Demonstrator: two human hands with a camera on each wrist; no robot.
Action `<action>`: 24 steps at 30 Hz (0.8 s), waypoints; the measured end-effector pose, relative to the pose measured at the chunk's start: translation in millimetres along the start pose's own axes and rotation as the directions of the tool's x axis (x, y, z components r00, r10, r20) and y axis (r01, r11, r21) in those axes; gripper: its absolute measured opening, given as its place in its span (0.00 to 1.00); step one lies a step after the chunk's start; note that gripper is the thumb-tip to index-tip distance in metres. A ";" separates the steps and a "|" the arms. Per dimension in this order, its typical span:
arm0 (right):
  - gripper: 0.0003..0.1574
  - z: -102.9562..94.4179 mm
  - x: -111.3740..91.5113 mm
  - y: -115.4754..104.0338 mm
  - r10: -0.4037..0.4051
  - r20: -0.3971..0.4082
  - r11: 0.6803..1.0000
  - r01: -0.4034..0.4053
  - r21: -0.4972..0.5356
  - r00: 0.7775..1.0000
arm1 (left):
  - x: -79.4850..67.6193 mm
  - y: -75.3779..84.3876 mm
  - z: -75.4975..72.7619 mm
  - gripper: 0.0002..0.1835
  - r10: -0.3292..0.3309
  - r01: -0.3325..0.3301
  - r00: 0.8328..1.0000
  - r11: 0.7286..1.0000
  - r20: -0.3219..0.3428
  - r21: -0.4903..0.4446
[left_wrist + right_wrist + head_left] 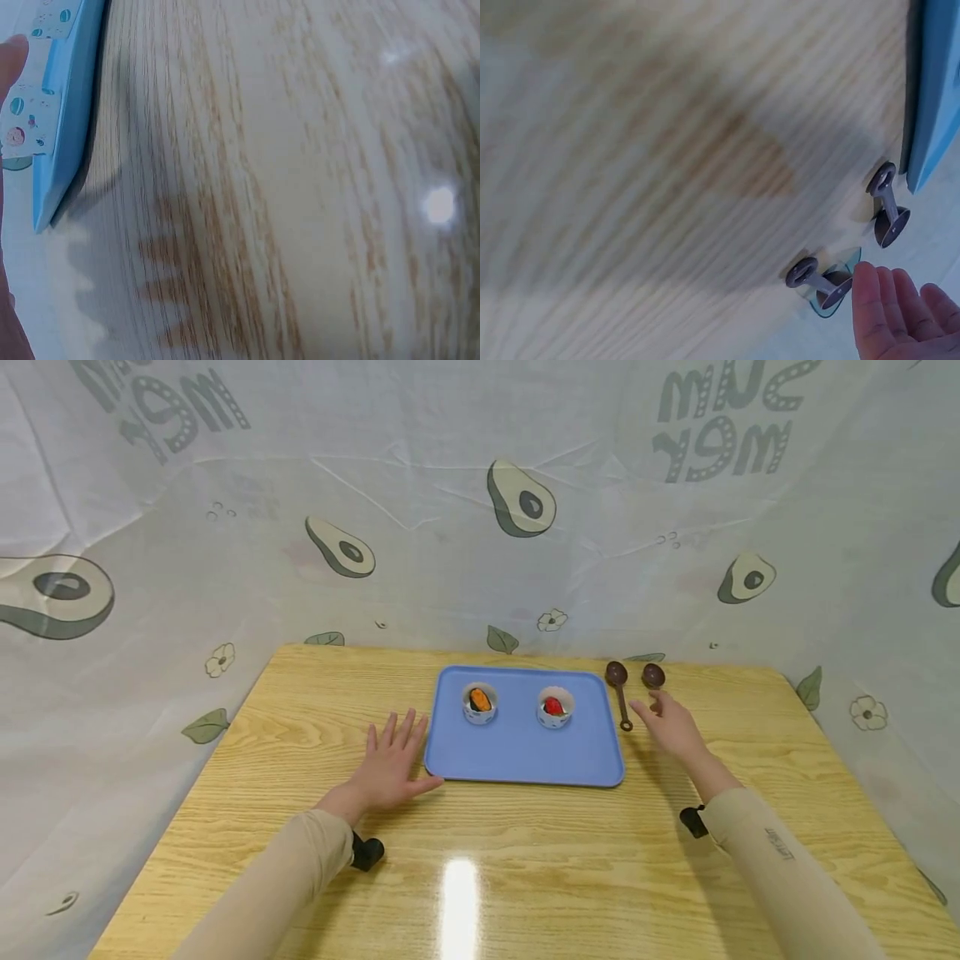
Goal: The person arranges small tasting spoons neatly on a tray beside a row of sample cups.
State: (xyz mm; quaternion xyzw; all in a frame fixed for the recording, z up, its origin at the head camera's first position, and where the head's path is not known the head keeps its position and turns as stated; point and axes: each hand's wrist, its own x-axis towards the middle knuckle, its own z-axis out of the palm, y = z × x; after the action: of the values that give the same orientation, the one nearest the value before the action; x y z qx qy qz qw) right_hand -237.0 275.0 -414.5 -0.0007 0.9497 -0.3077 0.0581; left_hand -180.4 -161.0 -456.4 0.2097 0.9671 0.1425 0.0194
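Observation:
On the table stands a blue tray [517, 760] with two white patterned cups [480, 715] [556, 721] on it. An orange piece [481, 699] is in the left cup, a red one [553, 706] in the right. Two dark brown spoons [622, 700] [653, 675] lie to the tray's right; my right hand [672, 727] partly hides the farther one. That hand is held over the table, and in the right wrist view its fingers are extended beside the spoons [889, 202] [819, 283]. Fingers spread, my left hand [386, 772] is at the tray's left edge, holding nothing.
The wooden table [525, 877] ends at the back and sides against a pale hanging cloth [435, 568] printed with avocados. Black wrist cameras [367, 853] [693, 822] stick out inward from both sleeves. A bright reflection lies on the near tabletop.

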 end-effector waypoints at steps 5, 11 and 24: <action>0.50 1.0 13.6 -0.1 0.054 -0.003 0.998 -0.054 0.011 0.999 | 1.4 -0.2 3.1 0.52 -0.007 0.007 1.000 1.000 0.017 -0.003; 0.42 4.4 27.8 -4.1 0.091 -0.007 0.996 -0.091 0.025 0.996 | 4.3 4.5 3.6 0.52 -0.021 0.022 0.999 1.000 0.050 -0.013; 0.33 13.8 53.5 -7.3 0.122 -0.008 0.991 -0.122 -0.053 0.992 | 13.2 8.2 8.7 0.50 -0.012 0.012 0.996 1.000 0.088 -0.006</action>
State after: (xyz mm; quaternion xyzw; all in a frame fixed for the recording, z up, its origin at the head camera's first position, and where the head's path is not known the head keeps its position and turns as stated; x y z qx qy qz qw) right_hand -288.9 259.0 -427.2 0.0566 0.9559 -0.2782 0.0747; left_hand -188.3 -146.1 -462.1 0.2099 0.9661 0.1362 0.0635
